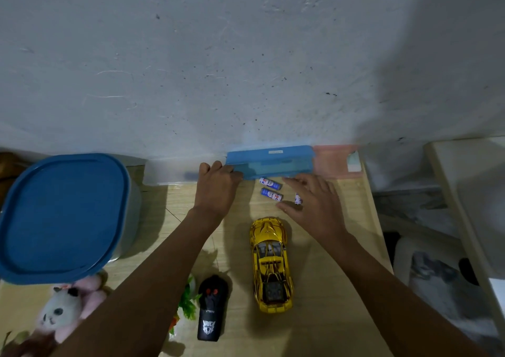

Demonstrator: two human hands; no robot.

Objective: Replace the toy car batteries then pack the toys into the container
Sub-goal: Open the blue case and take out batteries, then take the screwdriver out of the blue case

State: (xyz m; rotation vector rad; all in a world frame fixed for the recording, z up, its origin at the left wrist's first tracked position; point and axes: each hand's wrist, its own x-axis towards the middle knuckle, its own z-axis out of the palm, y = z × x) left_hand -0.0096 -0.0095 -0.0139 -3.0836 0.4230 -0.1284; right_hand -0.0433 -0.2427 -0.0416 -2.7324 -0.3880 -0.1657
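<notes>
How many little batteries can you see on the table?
3. The first battery lies just before the blue case, the second battery beside it nearer the toy car, the third battery peeks from under the right hand. More may hide under that hand.

Gold-yellow toy car [271,265], black remote [210,308] at its 9 o'clock; blue-white batteries [271,189] at 12; blue container lid [60,214]; pink-white plush [67,311].

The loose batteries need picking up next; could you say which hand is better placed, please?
Right. The right hand hovers open over the batteries, while the left hand holds the blue case by its end.
</notes>
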